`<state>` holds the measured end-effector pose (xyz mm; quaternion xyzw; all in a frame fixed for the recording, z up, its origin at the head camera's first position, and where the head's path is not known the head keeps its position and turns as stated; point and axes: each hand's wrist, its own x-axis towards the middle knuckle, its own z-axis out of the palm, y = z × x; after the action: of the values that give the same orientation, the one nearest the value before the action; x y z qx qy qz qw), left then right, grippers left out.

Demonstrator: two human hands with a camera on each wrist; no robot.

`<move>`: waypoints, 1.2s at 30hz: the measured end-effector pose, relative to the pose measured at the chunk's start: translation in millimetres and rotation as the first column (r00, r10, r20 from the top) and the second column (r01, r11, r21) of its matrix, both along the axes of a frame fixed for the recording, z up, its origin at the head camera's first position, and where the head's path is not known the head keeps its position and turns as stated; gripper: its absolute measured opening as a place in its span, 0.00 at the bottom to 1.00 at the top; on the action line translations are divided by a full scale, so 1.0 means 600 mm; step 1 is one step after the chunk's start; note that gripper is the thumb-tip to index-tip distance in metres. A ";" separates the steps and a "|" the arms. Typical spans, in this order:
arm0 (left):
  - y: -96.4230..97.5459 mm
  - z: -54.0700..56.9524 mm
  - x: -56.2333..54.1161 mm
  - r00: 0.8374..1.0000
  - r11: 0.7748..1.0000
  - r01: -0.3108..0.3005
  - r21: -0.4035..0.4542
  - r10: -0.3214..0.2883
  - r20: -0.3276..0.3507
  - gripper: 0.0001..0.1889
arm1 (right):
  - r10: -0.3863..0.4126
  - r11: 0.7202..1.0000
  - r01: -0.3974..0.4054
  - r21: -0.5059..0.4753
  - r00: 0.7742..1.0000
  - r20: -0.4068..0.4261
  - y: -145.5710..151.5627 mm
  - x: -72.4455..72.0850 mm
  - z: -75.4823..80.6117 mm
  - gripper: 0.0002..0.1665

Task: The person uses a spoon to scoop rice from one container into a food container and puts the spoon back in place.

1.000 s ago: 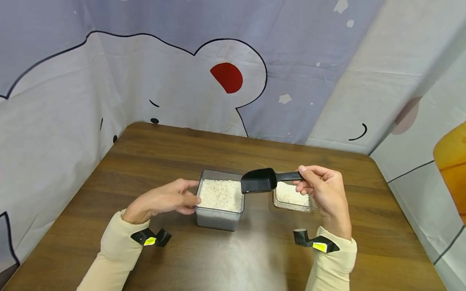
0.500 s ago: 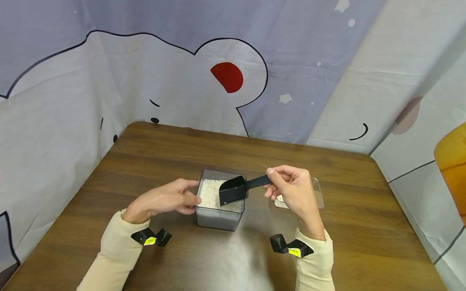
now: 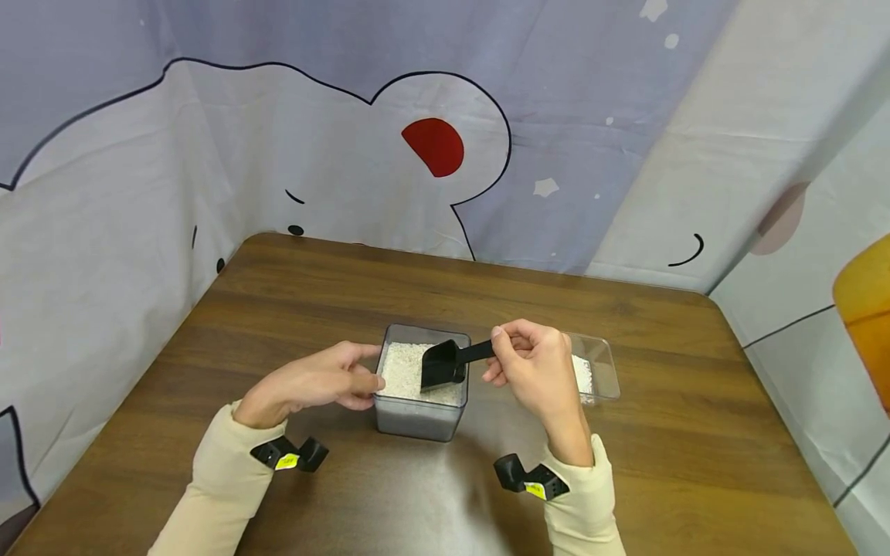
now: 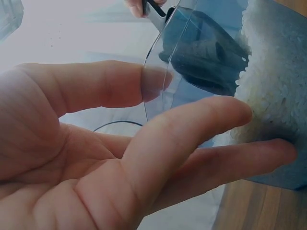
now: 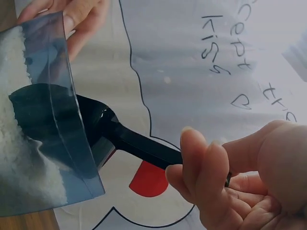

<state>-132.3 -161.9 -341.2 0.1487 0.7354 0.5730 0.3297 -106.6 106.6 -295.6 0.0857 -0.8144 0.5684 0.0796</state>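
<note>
A grey see-through container (image 3: 420, 421) stands on the table, holding white rice (image 3: 402, 371). At its left wall, my left hand (image 3: 313, 382) pinches the rim; in the left wrist view the thumb tip shows through the clear wall, and the other fingers lie along the outside. My right hand (image 3: 535, 371) grips the handle end of a black scoop (image 3: 439, 367) between thumb and fingers. The scoop's bowl is tilted inside the container, its front edge at the rice, as the right wrist view also shows through the wall (image 5: 53, 129).
Right of the container, a clear shallow box (image 3: 608, 371) with some white rice in it sits partly hidden behind my right hand. The wooden table (image 3: 334, 286) ends at a printed cloth backdrop (image 3: 556, 139).
My right hand has carried the scoop left from near the clear box and lowered it into the container, tilting its front down. The left hand has stayed at the rim.
</note>
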 end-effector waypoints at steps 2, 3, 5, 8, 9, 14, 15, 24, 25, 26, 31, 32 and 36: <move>0.000 -0.001 0.000 1.000 1.000 0.001 0.001 -0.001 -0.001 0.37 | -0.012 1.000 0.013 0.021 1.000 -0.008 -0.005 0.004 0.005 0.10; 0.000 -0.001 0.000 1.000 1.000 0.001 0.000 -0.001 -0.002 0.37 | -0.019 0.999 0.020 0.029 1.000 -0.011 -0.006 0.005 0.007 0.10; 0.000 -0.001 0.000 1.000 1.000 0.000 0.001 0.000 -0.003 0.37 | -0.023 0.999 0.024 0.034 1.000 -0.015 -0.007 0.006 0.007 0.09; 0.000 -0.001 0.000 1.000 1.000 -0.001 0.001 0.001 -0.002 0.37 | -0.008 1.000 0.009 0.030 1.000 -0.011 -0.007 0.003 0.004 0.09; 0.000 0.000 0.000 1.000 1.000 -0.002 0.001 0.002 -0.001 0.37 | 0.001 1.000 -0.001 0.027 1.000 -0.007 -0.007 0.002 0.002 0.10; 0.000 0.001 0.002 1.000 1.000 -0.009 -0.007 0.009 0.004 0.37 | 0.033 0.999 -0.033 0.017 0.999 0.017 -0.009 -0.003 -0.005 0.10; 0.001 0.002 0.002 1.000 1.000 -0.011 -0.008 0.012 0.006 0.37 | 0.037 0.999 -0.037 0.014 0.999 0.023 -0.009 -0.004 -0.006 0.10; 0.001 0.001 0.001 1.000 1.000 -0.007 -0.001 0.007 0.008 0.37 | 0.098 0.990 -0.086 -0.110 0.989 0.111 -0.010 -0.040 -0.067 0.10; 0.001 0.001 0.001 1.000 1.000 -0.007 -0.002 0.007 0.008 0.37 | 0.107 0.988 -0.092 -0.123 0.988 0.114 -0.012 -0.043 -0.073 0.10; 0.002 0.001 0.001 1.000 1.000 -0.008 -0.002 0.008 0.007 0.37 | 0.117 0.985 -0.100 -0.138 0.985 0.123 -0.015 -0.045 -0.077 0.10; 0.002 0.002 0.002 1.000 1.000 -0.009 0.001 0.009 0.007 0.37 | 0.147 0.969 -0.105 -0.225 0.973 0.181 -0.026 -0.051 -0.087 0.12; 0.002 0.002 0.002 1.000 1.000 -0.009 0.002 0.009 0.008 0.37 | 0.148 0.965 -0.100 -0.242 0.970 0.191 -0.026 -0.052 -0.087 0.12; 0.002 0.003 0.002 1.000 1.000 -0.008 0.004 0.008 0.011 0.37 | 0.168 0.948 -0.096 -0.303 0.960 0.222 -0.026 -0.052 -0.087 0.12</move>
<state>-131.1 -160.9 -339.5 0.1432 0.7330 0.5766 0.3313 -138.0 91.0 -347.8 0.0570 -0.7184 0.6916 -0.0486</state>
